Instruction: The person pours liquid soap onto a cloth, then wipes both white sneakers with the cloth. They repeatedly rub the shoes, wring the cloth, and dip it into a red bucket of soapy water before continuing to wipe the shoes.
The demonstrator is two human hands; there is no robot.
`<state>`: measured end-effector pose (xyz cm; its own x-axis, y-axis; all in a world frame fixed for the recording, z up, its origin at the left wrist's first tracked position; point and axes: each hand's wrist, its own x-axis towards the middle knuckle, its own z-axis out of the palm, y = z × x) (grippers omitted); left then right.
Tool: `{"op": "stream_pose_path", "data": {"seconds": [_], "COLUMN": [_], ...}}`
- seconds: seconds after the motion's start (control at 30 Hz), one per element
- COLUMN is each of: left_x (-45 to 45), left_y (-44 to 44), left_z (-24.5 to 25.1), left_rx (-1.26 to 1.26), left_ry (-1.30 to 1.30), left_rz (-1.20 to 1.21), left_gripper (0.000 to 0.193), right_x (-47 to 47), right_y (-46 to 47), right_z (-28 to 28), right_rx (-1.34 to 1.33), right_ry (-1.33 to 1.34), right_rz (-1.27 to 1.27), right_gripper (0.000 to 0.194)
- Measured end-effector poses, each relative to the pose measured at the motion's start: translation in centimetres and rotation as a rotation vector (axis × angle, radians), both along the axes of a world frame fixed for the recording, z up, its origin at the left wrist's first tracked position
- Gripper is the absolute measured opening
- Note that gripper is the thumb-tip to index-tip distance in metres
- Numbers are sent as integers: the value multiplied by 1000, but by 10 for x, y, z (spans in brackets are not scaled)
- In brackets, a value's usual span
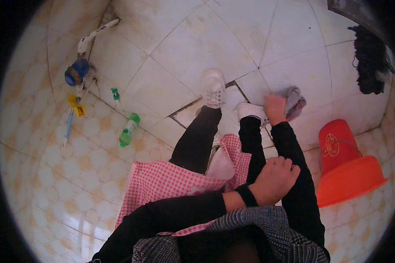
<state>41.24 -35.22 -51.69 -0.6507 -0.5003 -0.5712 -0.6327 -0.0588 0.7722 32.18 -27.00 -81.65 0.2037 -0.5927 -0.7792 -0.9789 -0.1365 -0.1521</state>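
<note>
My right hand (275,107) reaches down to the tiled floor beside my right shoe (250,111). A grey cloth with some red in it (294,102) is bunched at this hand, and my fingers, slightly blurred, appear to grip it. My left hand (276,180), with a black band on its wrist, lies across my right forearm near the elbow. Its fingers are bent over the black sleeve (294,157), and whether they grip the fabric is unclear. A pink checked apron (164,174) drapes over my lap.
At left are a white pipe (93,36) with a blue water meter (80,68), a yellow item (76,106), a light-blue stick (68,126) and a green bottle (130,130). To the right stand a red bucket (337,141), an orange basin (355,180) and a black shaggy mop head (368,62).
</note>
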Motion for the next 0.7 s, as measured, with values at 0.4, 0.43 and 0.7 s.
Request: {"op": "stream_pose_path", "data": {"seconds": [0.4,0.43,0.7], "left_x": [4,4,13], "left_y": [4,3,-6], "left_z": [-6,-5,-24], "left_rx": [0,-17,-80], "left_ry": [-51,-46,-55], "left_rz": [-34,-10,94], "left_gripper": [23,22,21], "right_x": [-13,-29,-110], "right_y": [42,44,51], "right_z": [-2,-1,52], "right_rx": [-64,-74,95], "right_ry": [-24,3,256], "right_rz": [-124,-144,-801], "right_gripper": [10,11,32]}}
